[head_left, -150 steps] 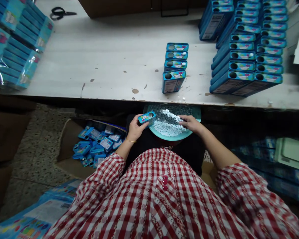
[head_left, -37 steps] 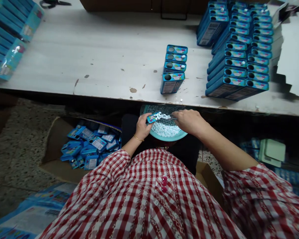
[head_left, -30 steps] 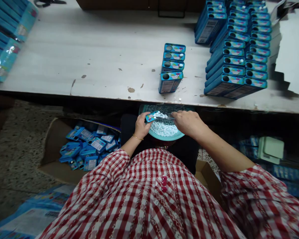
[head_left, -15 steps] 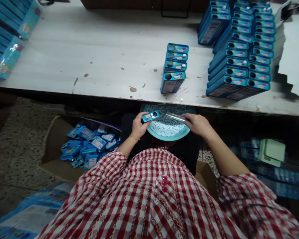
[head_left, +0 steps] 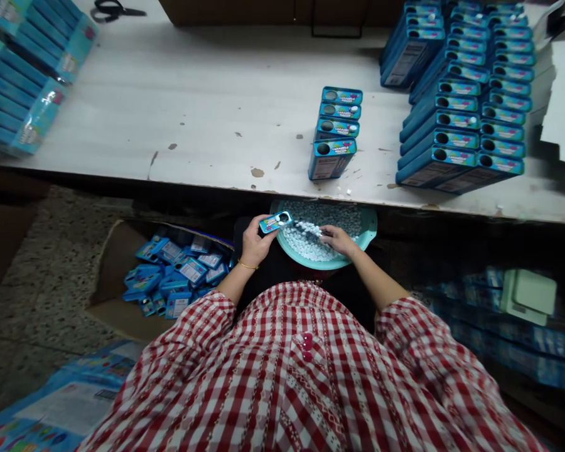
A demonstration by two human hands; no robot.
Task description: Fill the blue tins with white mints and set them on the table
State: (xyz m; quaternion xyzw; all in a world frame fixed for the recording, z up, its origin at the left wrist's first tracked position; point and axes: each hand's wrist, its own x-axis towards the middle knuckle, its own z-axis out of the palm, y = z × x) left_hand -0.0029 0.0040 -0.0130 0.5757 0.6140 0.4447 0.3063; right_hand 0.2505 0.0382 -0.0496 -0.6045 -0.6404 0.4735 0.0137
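My left hand (head_left: 254, 243) grips a small blue candy box (head_left: 269, 223), tilted with its round hole toward the right. A few white pieces lie at that hole. My right hand (head_left: 341, 242) is closed around the end of a narrow, shiny scoop (head_left: 312, 228), heaped with white candies. Its far end is close to the hole; whether they touch I cannot tell. Both hands are over a turquoise basin (head_left: 370, 237) in my lap. Small white candies (head_left: 306, 250) fill much of it.
On the white table (head_left: 216, 113) stand a short row of blue boxes (head_left: 332, 160) and larger rows (head_left: 456, 157) at right. Wrapped packs (head_left: 42, 119) and scissors (head_left: 110, 9) lie at left. A carton (head_left: 104, 282) below holds more boxes. A pale green device (head_left: 530, 294) sits lower right.
My right hand has moved left and down, bringing the scoop, now loaded with candies, up to the candy box. The left hand has shifted slightly left. The camera view has shifted a little.
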